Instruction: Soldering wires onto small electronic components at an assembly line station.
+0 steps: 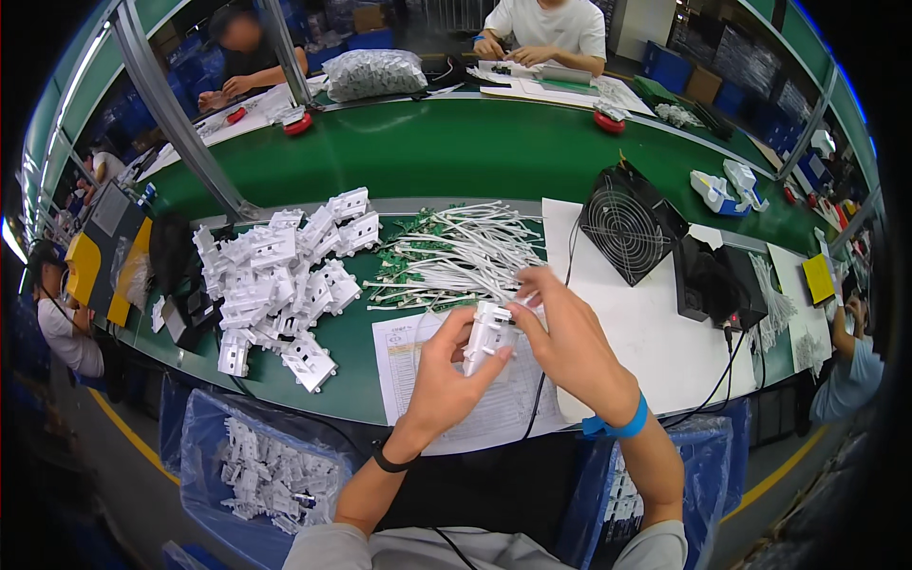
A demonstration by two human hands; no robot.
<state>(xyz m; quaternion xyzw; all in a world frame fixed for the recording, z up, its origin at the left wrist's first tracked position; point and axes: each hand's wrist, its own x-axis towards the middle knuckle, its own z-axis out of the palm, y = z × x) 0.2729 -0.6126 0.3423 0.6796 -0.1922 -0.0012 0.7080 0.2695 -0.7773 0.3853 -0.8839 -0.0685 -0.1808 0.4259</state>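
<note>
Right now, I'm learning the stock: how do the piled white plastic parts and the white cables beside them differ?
The plastic parts are blocky; the cables are long and thin. The plastic parts lie jumbled, while the cables run mostly side by side. The cables have green pieces among them; the plastic parts show none. Both lie on the green bench.

Even, bright light covers the green workbench (359, 388); a white strip lamp (84, 69) glows at upper left; a faint sheen lies on the green conveyor belt (456, 157); the right hand (577, 353) blurs slightly at the fingertips; fisheye curvature bows straight edges; black vignetting swallows the corners.
</note>
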